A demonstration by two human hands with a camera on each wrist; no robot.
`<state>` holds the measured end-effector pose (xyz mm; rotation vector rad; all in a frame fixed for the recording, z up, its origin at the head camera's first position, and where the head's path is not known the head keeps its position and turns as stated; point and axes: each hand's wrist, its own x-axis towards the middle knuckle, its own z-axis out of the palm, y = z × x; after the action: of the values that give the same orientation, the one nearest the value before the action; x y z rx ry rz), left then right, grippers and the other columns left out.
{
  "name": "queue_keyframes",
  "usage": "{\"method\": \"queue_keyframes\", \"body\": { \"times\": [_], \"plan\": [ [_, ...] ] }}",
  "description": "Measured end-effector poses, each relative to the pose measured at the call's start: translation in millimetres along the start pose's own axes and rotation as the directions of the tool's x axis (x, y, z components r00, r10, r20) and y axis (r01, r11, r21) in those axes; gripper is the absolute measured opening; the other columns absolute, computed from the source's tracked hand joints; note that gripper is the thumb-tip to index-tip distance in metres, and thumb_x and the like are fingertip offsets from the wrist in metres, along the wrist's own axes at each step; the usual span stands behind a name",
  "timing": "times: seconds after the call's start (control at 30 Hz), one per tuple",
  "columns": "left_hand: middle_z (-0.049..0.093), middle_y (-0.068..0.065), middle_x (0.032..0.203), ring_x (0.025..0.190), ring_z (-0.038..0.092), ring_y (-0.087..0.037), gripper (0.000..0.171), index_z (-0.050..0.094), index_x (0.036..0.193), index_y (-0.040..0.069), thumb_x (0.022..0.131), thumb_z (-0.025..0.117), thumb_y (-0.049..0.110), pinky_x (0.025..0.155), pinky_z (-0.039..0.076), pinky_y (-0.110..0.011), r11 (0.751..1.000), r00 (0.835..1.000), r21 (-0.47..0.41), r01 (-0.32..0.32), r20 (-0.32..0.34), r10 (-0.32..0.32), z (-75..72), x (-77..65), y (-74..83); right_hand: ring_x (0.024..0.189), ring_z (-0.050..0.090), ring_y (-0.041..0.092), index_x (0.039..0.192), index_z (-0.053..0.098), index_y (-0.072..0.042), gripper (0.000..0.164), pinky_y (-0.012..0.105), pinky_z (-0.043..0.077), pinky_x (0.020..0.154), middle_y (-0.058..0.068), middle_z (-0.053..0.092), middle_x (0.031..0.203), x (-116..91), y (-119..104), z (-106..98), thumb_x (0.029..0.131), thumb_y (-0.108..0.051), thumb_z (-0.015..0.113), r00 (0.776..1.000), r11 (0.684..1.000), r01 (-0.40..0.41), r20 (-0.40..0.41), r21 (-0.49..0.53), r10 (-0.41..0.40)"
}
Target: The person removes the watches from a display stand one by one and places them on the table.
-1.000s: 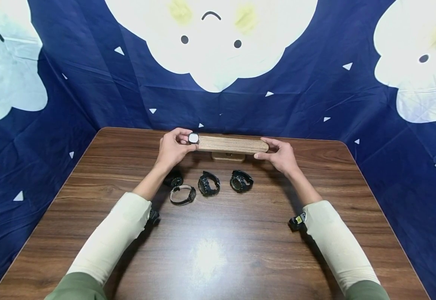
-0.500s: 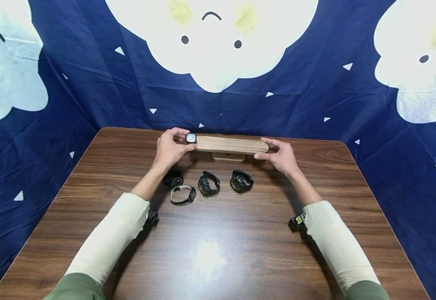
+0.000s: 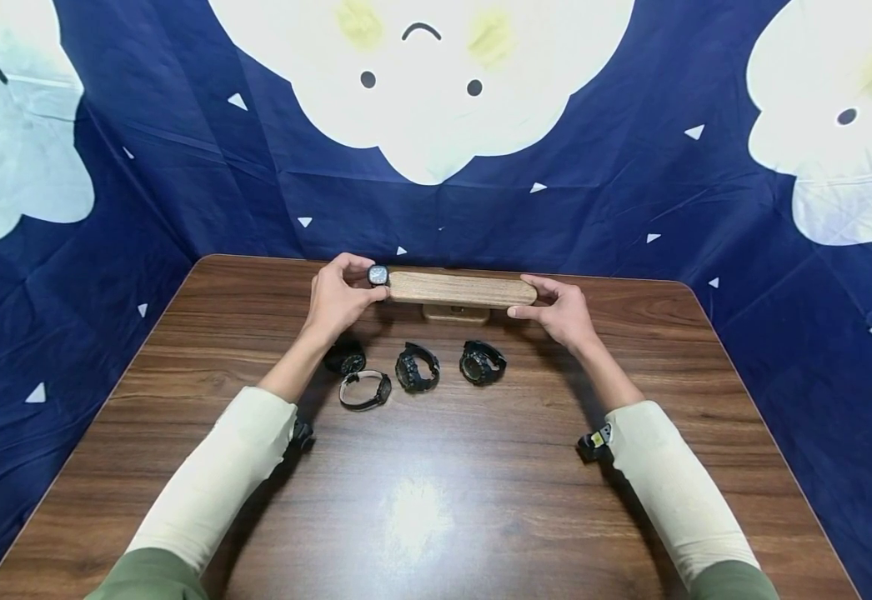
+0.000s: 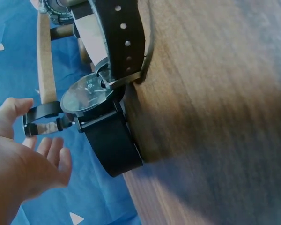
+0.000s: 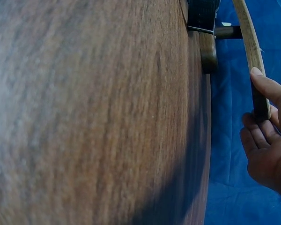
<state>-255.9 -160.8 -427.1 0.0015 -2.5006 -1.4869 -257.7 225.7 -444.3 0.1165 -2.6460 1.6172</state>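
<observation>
A small square-faced watch with a dark looped strap is at the left end of a wooden watch-stand bar. My left hand pinches this watch between thumb and fingers. In the left wrist view the strap loop meets the bar's tip; whether it still encircles the wood, I cannot tell. My right hand grips the bar's opposite end, thumb on the near side, as the right wrist view shows too. Below the bar, the stand's wooden base rests on the table.
Several dark watches lie in front of the stand: one beside my left forearm, a thin-strapped one, and two chunky ones further right. A blue curtain hangs behind the brown wooden table.
My left hand and the square-faced watch have shifted slightly left along the bar, and the watch face has turned from bright glare to a readable dial. My right hand and the bar stay put.
</observation>
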Motion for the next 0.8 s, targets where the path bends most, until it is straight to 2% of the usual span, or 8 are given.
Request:
{"method": "queue_keyframes", "body": {
  "times": [0.13, 0.2, 0.3, 0.43, 0.53, 0.8],
  "plan": [
    [0.083, -0.016, 0.125, 0.114, 0.079, -0.031, 0.049, 0.076, 0.128, 0.007, 0.083, 0.095, 0.016, 0.093, 0.056, -0.019, 1.000, 1.000, -0.010, -0.009, -0.007, 0.009, 0.6, -0.6, -0.8, 0.135, 0.072, 0.035, 0.152, 0.071, -0.010, 0.074, 0.011, 0.050, 0.097, 0.018, 0.076, 0.146, -0.2, 0.7, 0.5, 0.085, -0.016, 0.101, 1.000, 1.000, 0.001, 0.000, -0.001, -0.001],
    [0.083, -0.017, 0.125, 0.113, 0.078, -0.029, 0.049, 0.075, 0.128, 0.006, 0.084, 0.095, 0.016, 0.090, 0.053, -0.014, 1.000, 1.000, -0.019, -0.014, -0.010, 0.014, 0.7, -1.1, -0.9, 0.135, 0.072, 0.035, 0.152, 0.071, -0.010, 0.074, 0.011, 0.050, 0.097, 0.018, 0.075, 0.147, 0.0, 1.2, 0.8, 0.085, -0.016, 0.101, 1.000, 1.000, 0.002, 0.001, 0.002, -0.002],
    [0.083, -0.016, 0.125, 0.113, 0.078, -0.028, 0.049, 0.074, 0.127, 0.005, 0.084, 0.094, 0.016, 0.094, 0.057, -0.017, 0.999, 1.000, -0.037, -0.020, -0.013, 0.019, 0.5, -1.8, -0.5, 0.135, 0.072, 0.035, 0.153, 0.071, -0.009, 0.074, 0.010, 0.050, 0.096, 0.017, 0.075, 0.147, 0.5, 1.7, 1.3, 0.086, -0.016, 0.101, 1.000, 1.000, 0.001, 0.002, 0.003, -0.001],
    [0.083, -0.015, 0.129, 0.115, 0.078, -0.026, 0.048, 0.070, 0.126, 0.004, 0.085, 0.092, 0.013, 0.105, 0.063, -0.032, 0.997, 0.999, -0.070, -0.037, -0.014, 0.036, 0.8, -2.0, -0.1, 0.134, 0.073, 0.036, 0.152, 0.071, -0.009, 0.073, 0.009, 0.051, 0.093, 0.018, 0.075, 0.147, 0.5, 1.4, 1.3, 0.085, -0.015, 0.100, 1.000, 1.000, 0.002, -0.001, 0.010, -0.002],
    [0.083, -0.015, 0.130, 0.116, 0.077, -0.025, 0.047, 0.068, 0.125, 0.004, 0.085, 0.091, 0.011, 0.107, 0.064, -0.039, 0.994, 0.999, -0.095, -0.052, -0.011, 0.052, 1.1, -1.9, -0.2, 0.131, 0.074, 0.035, 0.152, 0.071, -0.008, 0.073, 0.008, 0.051, 0.091, 0.019, 0.076, 0.145, 0.1, 0.5, 0.9, 0.085, -0.013, 0.100, 1.000, 1.000, 0.001, -0.005, 0.018, -0.001],
    [0.081, -0.016, 0.124, 0.114, 0.074, -0.023, 0.046, 0.068, 0.124, 0.001, 0.085, 0.091, 0.008, 0.107, 0.063, -0.039, 0.985, 0.996, -0.147, -0.089, 0.002, 0.091, -0.9, -6.6, 2.7, 0.113, 0.074, 0.014, 0.152, 0.071, -0.009, 0.073, 0.008, 0.053, 0.087, 0.021, 0.079, 0.140, -0.7, -0.6, 0.6, 0.085, -0.014, 0.100, 1.000, 1.000, 0.002, -0.012, 0.011, -0.002]
  ]
}}
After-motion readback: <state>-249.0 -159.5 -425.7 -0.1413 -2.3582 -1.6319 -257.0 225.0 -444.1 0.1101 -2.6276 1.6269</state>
